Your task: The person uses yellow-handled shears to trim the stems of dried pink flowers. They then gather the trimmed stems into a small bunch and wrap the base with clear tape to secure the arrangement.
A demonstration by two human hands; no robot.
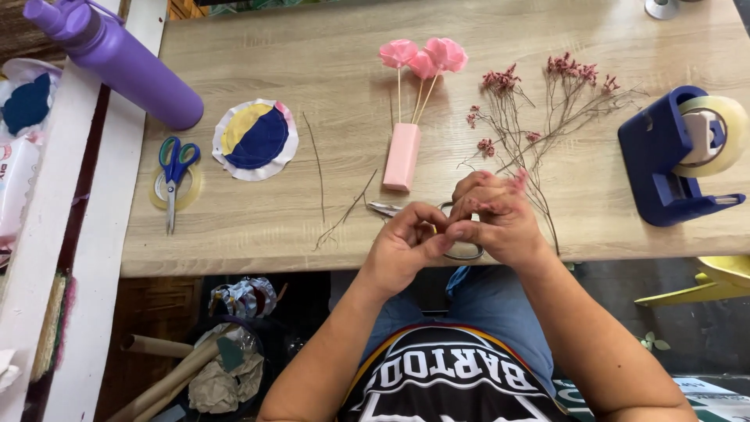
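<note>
Both hands meet at the table's near edge: left hand (406,246) & right hand (492,219) pinch fingertips together round a small dried pink flower sprig (519,180), apparently to steady it. Metal scissors (461,248) lie just beneath; dried pink branches (547,109) and pink paper flowers in a pink block (403,152) sit beyond on the pale wooden table (312,47), w/ a blue tape dispenser (672,156) at right.

A purple plastic water bottle (117,59) lies beside blue-handled scissors (175,176), stacked round fabric pieces (255,138), and a blue tape dispenser (672,160); pink, possibly paper, flowers (423,59) rest nearby.
</note>
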